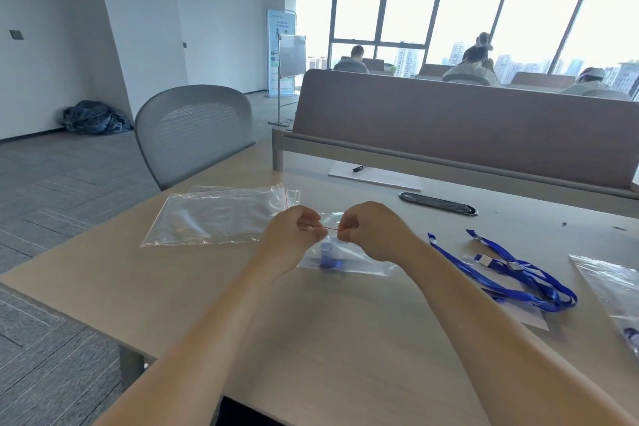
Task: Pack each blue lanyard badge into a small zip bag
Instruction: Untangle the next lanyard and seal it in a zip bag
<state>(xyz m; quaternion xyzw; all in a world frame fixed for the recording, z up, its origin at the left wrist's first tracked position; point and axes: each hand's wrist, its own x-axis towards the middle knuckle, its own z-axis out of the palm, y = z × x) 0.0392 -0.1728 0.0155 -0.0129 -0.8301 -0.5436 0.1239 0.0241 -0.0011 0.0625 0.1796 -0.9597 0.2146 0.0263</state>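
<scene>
While both hands meet over the middle of the tabletop (345, 339), the left hand (294, 235) and the right hand (373, 232) each pinch the top edge of a small zip bag (359, 261) with curled fingers, so each grip is closed on the bag's mouth. A short stretch of the red zip line (328, 227) shows between the two hands. The bag slopes toward the near side from that edge, its lower part lying on the tabletop. A bunched blue lanyard badge (328, 258) sits inside it, seen through the clear plastic.

Just left of the left hand lies a flat stack of empty zip bags (214, 214), red strips at its right end. To the right, well apart from the hands, loose blue lanyards (511, 273) with metal clips lie tangled. At the right edge lies another clear bag (612, 287). Farther off rest a paper sheet (375, 178) with a black pen (358, 168) on it and a black oval cable port (437, 204). A grey chair (193, 128) stands at the far left.
</scene>
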